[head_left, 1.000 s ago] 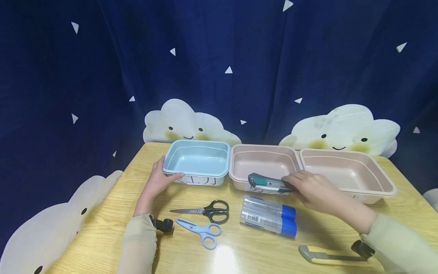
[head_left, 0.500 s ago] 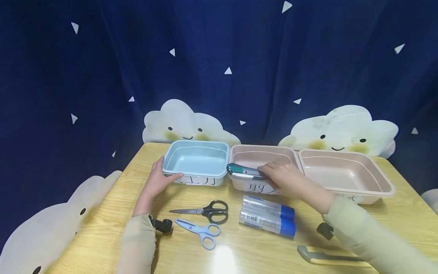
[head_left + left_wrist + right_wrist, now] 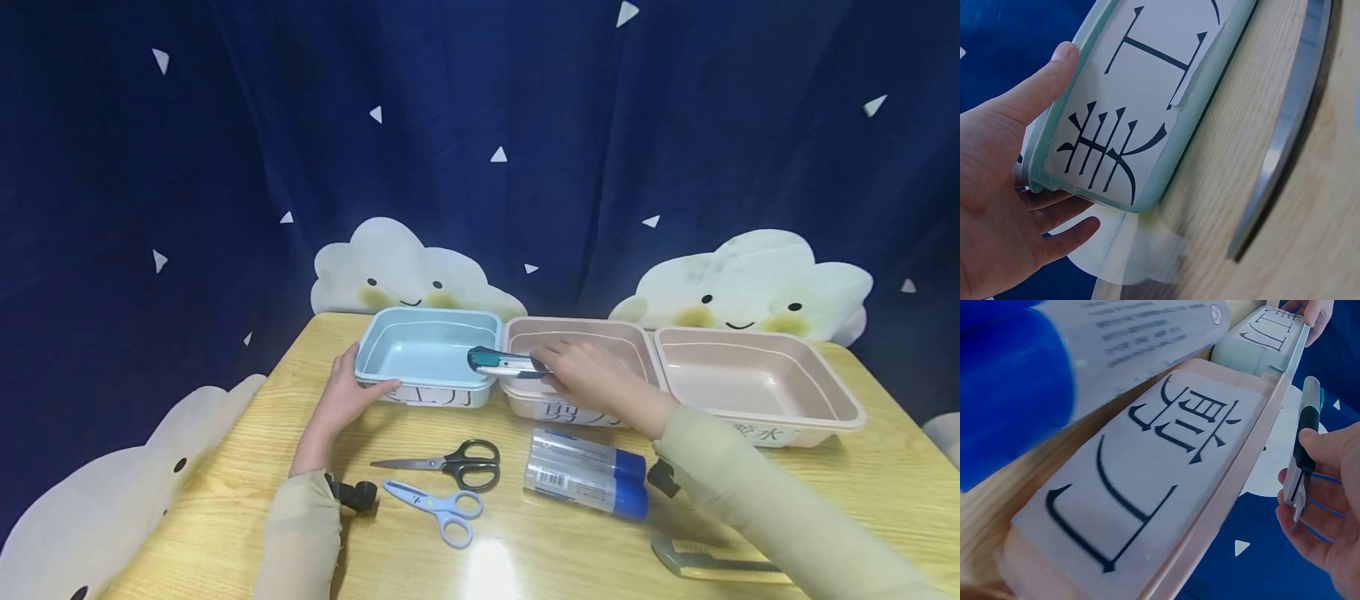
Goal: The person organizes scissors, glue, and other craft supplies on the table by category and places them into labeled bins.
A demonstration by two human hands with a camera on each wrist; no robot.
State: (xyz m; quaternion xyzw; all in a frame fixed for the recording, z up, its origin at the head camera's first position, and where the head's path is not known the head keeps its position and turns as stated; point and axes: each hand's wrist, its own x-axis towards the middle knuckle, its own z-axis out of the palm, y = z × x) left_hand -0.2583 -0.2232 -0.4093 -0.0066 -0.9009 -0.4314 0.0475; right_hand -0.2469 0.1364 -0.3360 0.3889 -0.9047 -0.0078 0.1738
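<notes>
My right hand [image 3: 588, 375] pinches a dark green and silver utility knife [image 3: 506, 364] by one end, held level over the seam between the light blue bin [image 3: 427, 386] and the middle pink bin [image 3: 525, 406]. The knife's other end overlaps the blue bin's right side. In the right wrist view, thumb and fingers close on the knife [image 3: 1304, 434] beyond the pink bin's rim. My left hand [image 3: 348, 392] grips the blue bin's front left corner, thumb on the front rim and fingers along the left side. The left wrist view shows the bin's labelled front [image 3: 1116, 119] beside this hand [image 3: 997, 175].
On the wooden table lie black-handled scissors [image 3: 468, 464], light blue scissors [image 3: 442, 508] and clear glue tubes with blue caps [image 3: 577, 475]. A yellow and grey utility knife [image 3: 712, 562] lies partly under my right sleeve. Another pink bin [image 3: 757, 375] stands at the right.
My right hand has carried the green utility knife left, from the middle pink bin's front to the blue bin's right edge. My left hand has stayed at the blue bin's corner.
</notes>
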